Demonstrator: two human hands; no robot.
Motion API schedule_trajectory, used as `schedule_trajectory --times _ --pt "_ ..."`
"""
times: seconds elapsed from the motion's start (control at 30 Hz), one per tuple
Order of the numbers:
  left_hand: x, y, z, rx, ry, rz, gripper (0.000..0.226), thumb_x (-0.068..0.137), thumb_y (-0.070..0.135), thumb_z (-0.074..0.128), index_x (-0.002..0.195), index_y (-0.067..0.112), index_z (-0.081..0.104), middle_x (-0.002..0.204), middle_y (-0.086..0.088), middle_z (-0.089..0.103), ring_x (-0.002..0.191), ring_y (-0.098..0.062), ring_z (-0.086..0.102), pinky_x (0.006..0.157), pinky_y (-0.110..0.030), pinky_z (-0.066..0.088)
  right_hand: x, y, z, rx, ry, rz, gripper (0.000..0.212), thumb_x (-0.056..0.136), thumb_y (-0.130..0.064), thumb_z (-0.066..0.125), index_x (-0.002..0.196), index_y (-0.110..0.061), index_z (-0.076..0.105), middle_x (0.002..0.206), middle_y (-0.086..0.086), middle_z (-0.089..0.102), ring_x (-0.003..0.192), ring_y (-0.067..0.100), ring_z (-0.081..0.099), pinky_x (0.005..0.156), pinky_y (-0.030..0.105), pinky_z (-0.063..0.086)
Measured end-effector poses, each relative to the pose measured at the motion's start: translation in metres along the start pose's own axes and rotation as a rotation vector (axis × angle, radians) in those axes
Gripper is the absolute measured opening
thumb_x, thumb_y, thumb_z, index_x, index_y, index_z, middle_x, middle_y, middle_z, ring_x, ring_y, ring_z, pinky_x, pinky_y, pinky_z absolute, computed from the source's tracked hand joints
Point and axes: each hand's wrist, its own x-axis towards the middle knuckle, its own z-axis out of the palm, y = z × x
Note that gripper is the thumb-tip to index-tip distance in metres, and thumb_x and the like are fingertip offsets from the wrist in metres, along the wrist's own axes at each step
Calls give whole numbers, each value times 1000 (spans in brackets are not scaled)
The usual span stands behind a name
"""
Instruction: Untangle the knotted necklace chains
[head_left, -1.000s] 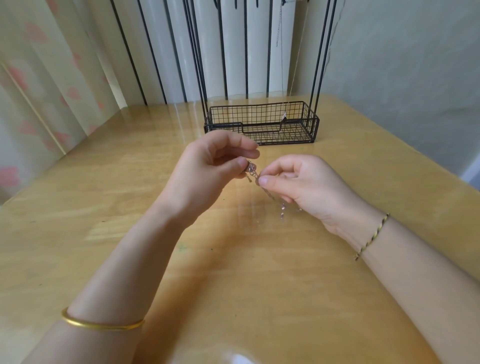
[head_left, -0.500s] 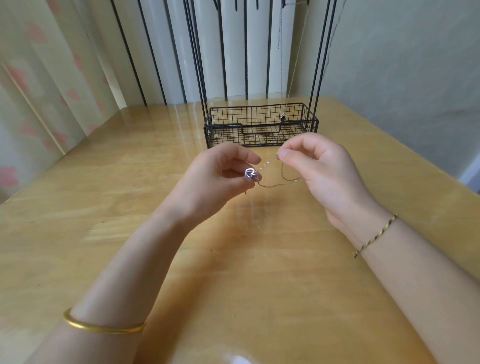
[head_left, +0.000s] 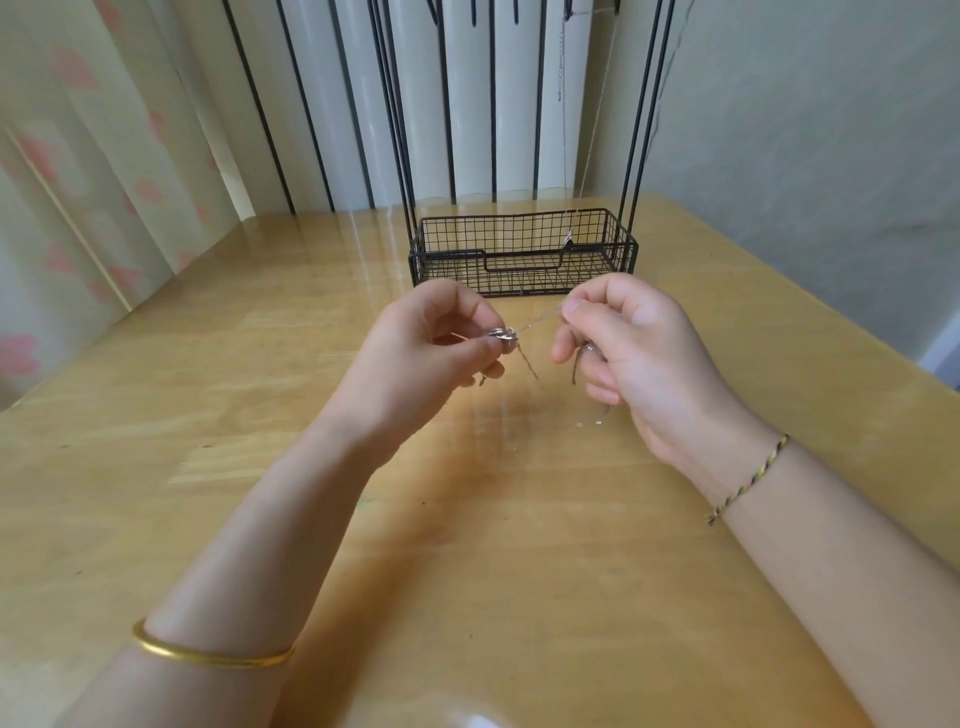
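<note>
A thin silver necklace chain (head_left: 540, 321) is stretched in the air between my two hands above the wooden table (head_left: 467, 519). My left hand (head_left: 426, 358) pinches the small silvery knot with a pendant (head_left: 503, 336) between thumb and fingertips. My right hand (head_left: 628, 353) pinches the chain's other end by thumb and forefinger, with more chain looped under its curled fingers. Loose strands (head_left: 530, 366) dangle below the knot. How the strands cross inside the knot is too fine to see.
A black wire basket (head_left: 522, 254) with tall upright rods stands at the back of the table, just beyond my hands. Another chain (head_left: 563, 130) and a thin cord hang from its top into the basket. Curtains and a wall lie behind.
My right hand has drawn away from my left, first up and right, then slightly down, pulling a chain strand taut out of the knot. My left hand has stayed nearly still.
</note>
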Motion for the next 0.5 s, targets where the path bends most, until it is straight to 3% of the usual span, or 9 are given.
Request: schedule_trajectory --times 0.17,0.4,0.5 --pt "0 0 -1 39 26 58 23 81 -10 65 78 12 59 74 -3 64 66 -10 59 65 -20 49 1 0 -4 -121 48 -23 15 90 -6 53 76 -12 55 56 0 45 32 3 32 36 9 24" --pt "1 3 -1 66 112 133 31 79 -11 67 81 19 60 76 3 63 73 -12 59 72 -29 52 4 1 -9 -147 68 -33 16 86 -10 60 71 -15 61 40 -14 35 34 2 29 37 9 22" --pt "1 2 -1 102 157 148 34 79 -10 66 84 22 59 75 4 62 71 -9 58 70 -24 51 4 1 -10 -141 92 -41 16 85 -10 62 69 -16 62 41 -15 34 35 2 28 37 8 22"
